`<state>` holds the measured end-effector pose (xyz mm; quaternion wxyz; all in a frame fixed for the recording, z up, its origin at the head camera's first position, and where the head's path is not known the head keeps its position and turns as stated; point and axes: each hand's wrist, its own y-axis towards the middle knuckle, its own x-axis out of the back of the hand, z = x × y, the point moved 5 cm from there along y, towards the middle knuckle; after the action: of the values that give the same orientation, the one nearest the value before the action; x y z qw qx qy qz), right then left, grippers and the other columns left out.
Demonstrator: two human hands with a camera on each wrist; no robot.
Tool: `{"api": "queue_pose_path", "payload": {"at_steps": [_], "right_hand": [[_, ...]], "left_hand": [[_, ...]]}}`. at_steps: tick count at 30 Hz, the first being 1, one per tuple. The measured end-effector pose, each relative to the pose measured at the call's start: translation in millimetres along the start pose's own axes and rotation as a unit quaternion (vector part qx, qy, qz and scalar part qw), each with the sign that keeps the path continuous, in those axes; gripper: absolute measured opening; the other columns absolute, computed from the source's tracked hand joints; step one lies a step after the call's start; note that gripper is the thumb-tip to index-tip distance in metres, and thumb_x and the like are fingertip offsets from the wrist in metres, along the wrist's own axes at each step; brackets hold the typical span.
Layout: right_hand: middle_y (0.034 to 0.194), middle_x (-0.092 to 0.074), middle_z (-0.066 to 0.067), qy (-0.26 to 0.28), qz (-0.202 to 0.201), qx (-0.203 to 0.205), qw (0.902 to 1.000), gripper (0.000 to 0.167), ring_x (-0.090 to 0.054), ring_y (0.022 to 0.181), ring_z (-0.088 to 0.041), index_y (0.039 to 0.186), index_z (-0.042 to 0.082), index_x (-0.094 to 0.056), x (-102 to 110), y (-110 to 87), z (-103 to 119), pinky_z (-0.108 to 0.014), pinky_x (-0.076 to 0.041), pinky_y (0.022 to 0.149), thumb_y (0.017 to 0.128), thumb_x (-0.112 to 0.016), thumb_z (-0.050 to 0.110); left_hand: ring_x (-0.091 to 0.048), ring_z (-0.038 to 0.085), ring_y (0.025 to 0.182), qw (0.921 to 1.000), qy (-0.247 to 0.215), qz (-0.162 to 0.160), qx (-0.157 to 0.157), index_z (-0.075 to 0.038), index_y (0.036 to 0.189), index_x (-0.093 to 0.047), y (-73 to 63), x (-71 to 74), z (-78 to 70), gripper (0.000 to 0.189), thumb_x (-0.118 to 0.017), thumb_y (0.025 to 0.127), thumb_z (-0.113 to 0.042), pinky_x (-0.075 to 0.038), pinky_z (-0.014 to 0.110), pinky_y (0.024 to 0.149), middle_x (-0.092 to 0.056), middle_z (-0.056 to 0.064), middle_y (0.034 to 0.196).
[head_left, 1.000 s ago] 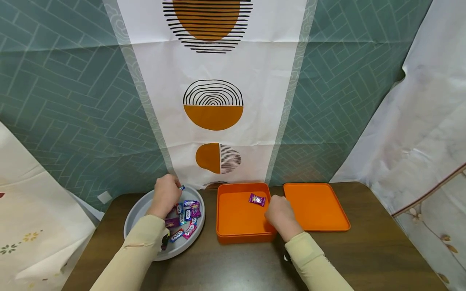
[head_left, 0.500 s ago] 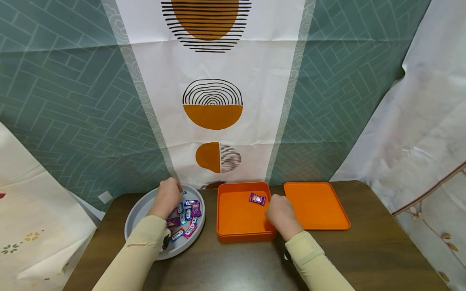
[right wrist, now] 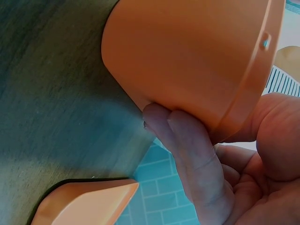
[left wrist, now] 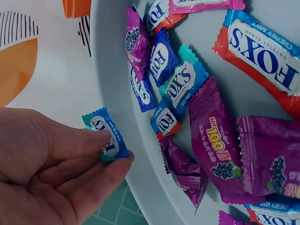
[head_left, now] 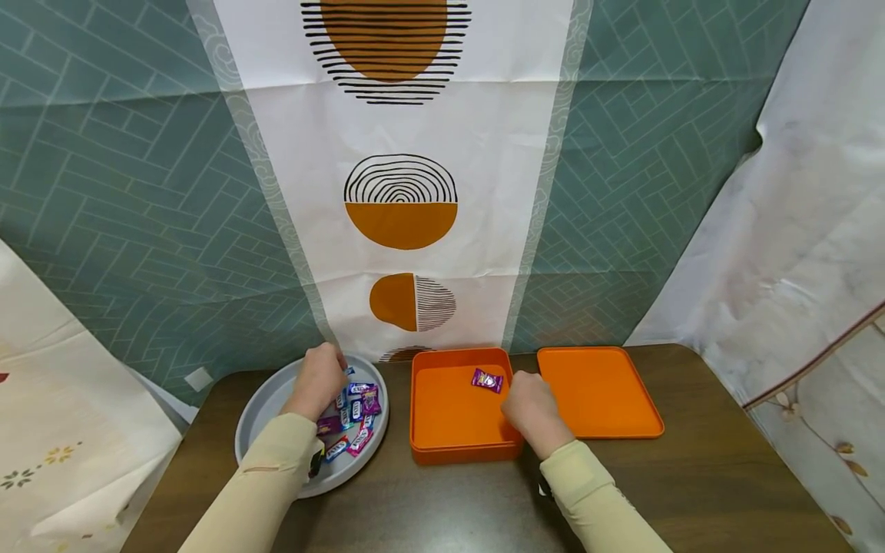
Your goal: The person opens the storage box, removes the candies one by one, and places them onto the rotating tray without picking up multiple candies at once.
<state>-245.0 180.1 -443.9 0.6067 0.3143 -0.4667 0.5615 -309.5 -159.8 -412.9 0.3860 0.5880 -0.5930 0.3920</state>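
My left hand is over the far part of a round grey tray. Thumb and fingers pinch one small FOX'S candy in a blue and teal wrapper, beside the tray wall in the left wrist view. Several wrapped candies lie in the tray, among them a purple grape-printed candy and a blue and red FOX'S candy. My right hand grips the right wall of an orange box, fingers outside and thumb at the rim. One purple candy lies inside the box.
An orange lid lies flat to the right of the box on the dark wooden table. A patterned cloth hangs behind the table's far edge. Pale cloths hang at both sides.
My left hand has come down slightly and nearer over the tray, still pinching the candy. The right hand stays at the box wall. The candy in the box has not moved.
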Motion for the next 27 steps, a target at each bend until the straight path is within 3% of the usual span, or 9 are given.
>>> {"api": "queue_pose_path", "payload": {"at_steps": [5, 11, 18, 23, 27], "right_hand": [[0.074, -0.061, -0.011, 0.004, -0.004, -0.001, 1.0000, 0.028, -0.052, 0.056, -0.022, 0.092, -0.002, -0.065, 0.5, 0.5, -0.2, -0.026, -0.046, 0.046, 0.073, -0.074, 0.016], [0.075, -0.061, -0.011, 0.004, -0.003, -0.003, 1.0000, 0.029, -0.052, 0.056, -0.023, 0.093, -0.003, -0.066, 1.5, 1.6, -1.4, -0.027, -0.047, 0.047, 0.072, -0.074, 0.016], [0.077, -0.062, -0.012, -0.003, -0.005, -0.005, 1.0000, 0.033, -0.052, 0.058, -0.023, 0.095, -0.002, -0.066, 1.7, 2.9, -1.5, -0.026, -0.047, 0.048, 0.072, -0.076, 0.018], [0.075, -0.061, -0.011, 0.000, -0.001, -0.005, 1.0000, 0.031, -0.052, 0.057, -0.023, 0.094, -0.002, -0.066, 0.3, 1.5, -1.7, -0.027, -0.047, 0.048, 0.073, -0.075, 0.017], [0.075, -0.061, -0.011, -0.002, 0.002, -0.002, 1.0000, 0.031, -0.052, 0.056, -0.023, 0.095, -0.002, -0.065, -1.2, 0.3, -0.2, -0.027, -0.047, 0.048, 0.073, -0.075, 0.017]], "left_hand": [[-0.061, 0.025, 0.076, 0.9999, 0.002, -0.014, -0.004, 0.000, 0.092, -0.069, -0.5, 3.5, -2.6, 0.018, -0.061, 0.075, -0.001, -0.053, 0.040, 0.067, -0.068, 0.017, 0.090], [-0.061, 0.028, 0.081, 0.9990, 0.001, -0.038, -0.022, 0.002, 0.097, -0.067, -5.5, 14.0, -18.8, 0.023, -0.058, 0.075, -0.001, -0.053, 0.044, 0.075, -0.067, 0.019, 0.096], [-0.064, 0.032, 0.083, 0.9928, -0.009, -0.092, -0.076, 0.001, 0.103, -0.066, -14.0, 19.6, -57.4, 0.025, -0.057, 0.081, -0.006, -0.053, 0.046, 0.079, -0.068, 0.020, 0.100], [-0.067, 0.028, 0.082, 0.9886, -0.018, -0.106, -0.106, -0.002, 0.113, -0.065, -20.4, 9.7, -88.2, 0.031, -0.064, 0.086, -0.018, -0.055, 0.041, 0.074, -0.068, 0.015, 0.108], [-0.066, 0.025, 0.093, 0.9843, -0.024, -0.103, -0.142, -0.006, 0.115, -0.065, -28.0, -1.3, -113.2, 0.035, -0.066, 0.086, -0.026, -0.055, 0.039, 0.082, -0.068, 0.010, 0.110]]}}
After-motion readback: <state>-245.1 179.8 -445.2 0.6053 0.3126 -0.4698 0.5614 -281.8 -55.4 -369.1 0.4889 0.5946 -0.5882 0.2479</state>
